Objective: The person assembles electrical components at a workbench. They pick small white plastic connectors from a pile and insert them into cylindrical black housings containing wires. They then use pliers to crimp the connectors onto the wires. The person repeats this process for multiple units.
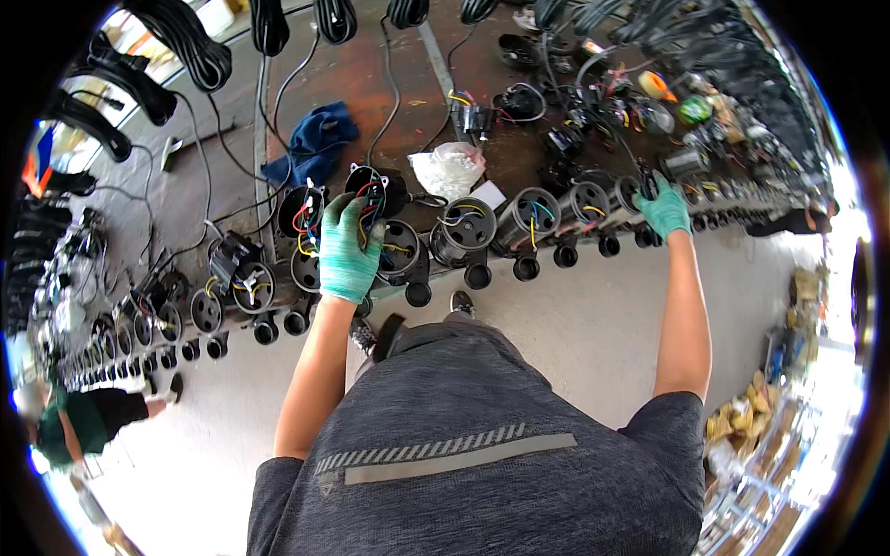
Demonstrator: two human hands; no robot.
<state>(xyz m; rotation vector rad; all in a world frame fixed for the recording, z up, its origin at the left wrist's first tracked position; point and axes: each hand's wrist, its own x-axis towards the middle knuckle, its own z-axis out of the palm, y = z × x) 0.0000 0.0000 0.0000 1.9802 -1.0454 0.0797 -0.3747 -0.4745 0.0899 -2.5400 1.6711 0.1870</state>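
Both my hands wear green gloves. My left hand [349,248] is over the near edge of the bench, thumb and fingers apart, among round black housings. Red, blue and yellow wires [304,221] show beside its fingers, and a black housing with yellow wires [400,250] lies just right of the thumb. Whether the fingertips touch a part is hidden. Far to the right, my right hand [666,215] is closed around a small black part [648,185] with a cable running up from it. An open black housing [627,193] is beside that hand.
Open housings [464,225] line the bench edge, their short black pipes [477,276] jutting toward me. A blue cloth [323,139], a white plastic bag [449,170] and an orange tape roll [656,86] lie behind. Bundled cables [190,46] hang above. Another person [83,422] is at far left.
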